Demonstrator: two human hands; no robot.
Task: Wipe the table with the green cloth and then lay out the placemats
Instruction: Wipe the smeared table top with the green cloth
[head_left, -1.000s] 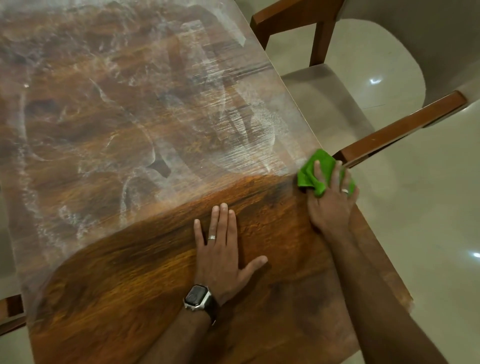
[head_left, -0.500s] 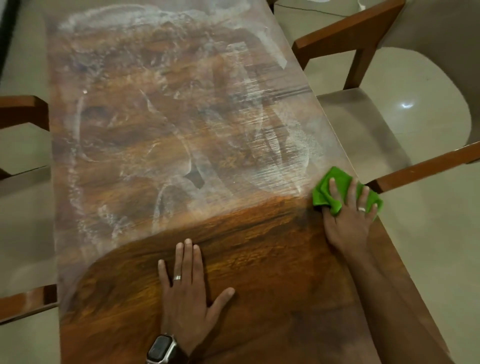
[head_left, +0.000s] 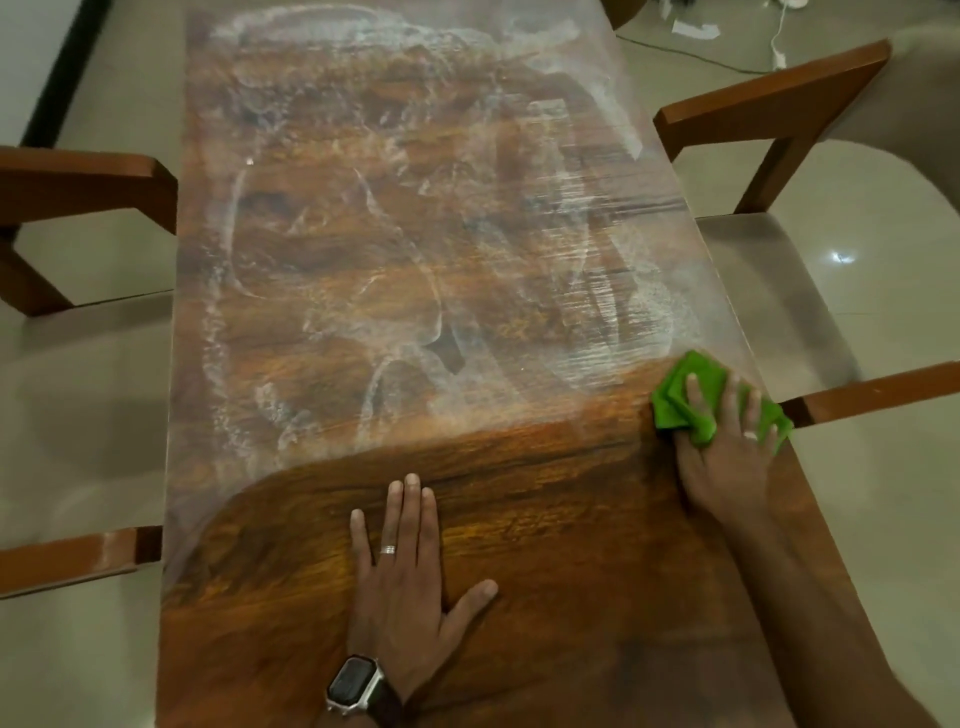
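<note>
The long wooden table (head_left: 545, 519) fills the middle of the view. Its far part is covered in whitish smears; the near part shows clean dark grain. My right hand (head_left: 727, 447) presses the crumpled green cloth (head_left: 680, 400) flat on the table near its right edge, at the border between smeared and clean wood. My left hand (head_left: 405, 582) lies flat on the clean wood nearer to me, fingers spread, holding nothing, with a watch on the wrist. No placemats are in view.
Wooden chairs with pale seats stand along both long sides: an armrest (head_left: 769, 104) and another (head_left: 878, 389) on the right, an armrest (head_left: 88, 182) and another (head_left: 78, 556) on the left. A white cable (head_left: 776, 47) lies on the tiled floor at the far right.
The view has tilted up and shifted, showing more of the table and the left chairs. My right hand and the cloth sit slightly farther from the table's right edge. My left hand stays flat.
</note>
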